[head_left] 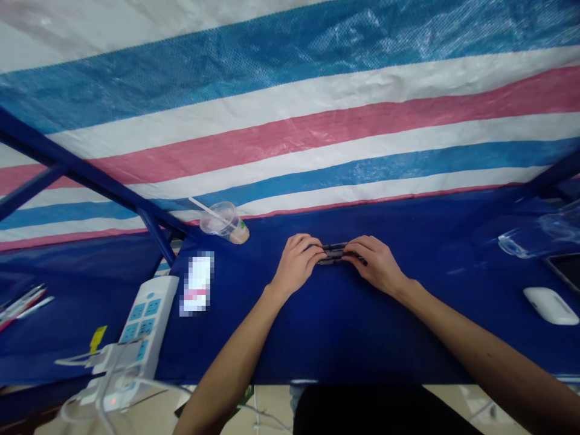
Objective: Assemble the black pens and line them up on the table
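My left hand and my right hand meet over the middle of a blue table cover. Between them lies a small bundle of thin dark sticks or pens, lying left to right. The fingers of both hands are curled and pinched round its two ends. The ends of the bundle are hidden under my fingers, so I cannot make out what the dark pieces are.
A clear plastic cup with a straw lies tipped at the back left. A blurred-out flat item and a white power strip sit left. Pens lie far left. A white case, clear plastic and a dark device are right.
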`<action>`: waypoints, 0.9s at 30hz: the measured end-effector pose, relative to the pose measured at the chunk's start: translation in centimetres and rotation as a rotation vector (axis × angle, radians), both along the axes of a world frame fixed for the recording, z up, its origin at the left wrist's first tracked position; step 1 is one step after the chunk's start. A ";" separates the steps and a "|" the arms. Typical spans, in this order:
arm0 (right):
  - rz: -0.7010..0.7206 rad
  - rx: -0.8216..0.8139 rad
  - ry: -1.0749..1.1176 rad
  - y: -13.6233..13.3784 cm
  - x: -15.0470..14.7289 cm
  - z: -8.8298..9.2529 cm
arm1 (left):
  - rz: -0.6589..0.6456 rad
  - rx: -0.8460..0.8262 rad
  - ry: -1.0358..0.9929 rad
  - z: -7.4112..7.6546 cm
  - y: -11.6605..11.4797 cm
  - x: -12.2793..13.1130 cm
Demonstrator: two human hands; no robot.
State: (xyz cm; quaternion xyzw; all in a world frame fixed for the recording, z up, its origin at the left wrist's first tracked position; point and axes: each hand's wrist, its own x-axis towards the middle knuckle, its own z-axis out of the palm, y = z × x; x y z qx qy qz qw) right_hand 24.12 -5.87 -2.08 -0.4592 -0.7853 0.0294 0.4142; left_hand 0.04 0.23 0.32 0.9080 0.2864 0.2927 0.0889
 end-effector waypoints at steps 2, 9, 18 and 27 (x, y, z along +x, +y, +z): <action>0.014 -0.014 -0.009 0.0 0.0 0.0 | -0.001 0.011 -0.018 -0.1 0.1 0.0; 0.016 -0.007 -0.001 0.0 0.1 -0.2 | 0.007 0.026 -0.046 0.0 0.0 -0.1; 0.014 0.037 0.056 0.1 0.0 -0.2 | -0.022 -0.004 0.008 0.3 -0.1 0.1; -0.006 -0.002 0.044 0.1 0.1 0.0 | -0.021 0.004 -0.046 0.1 0.0 0.1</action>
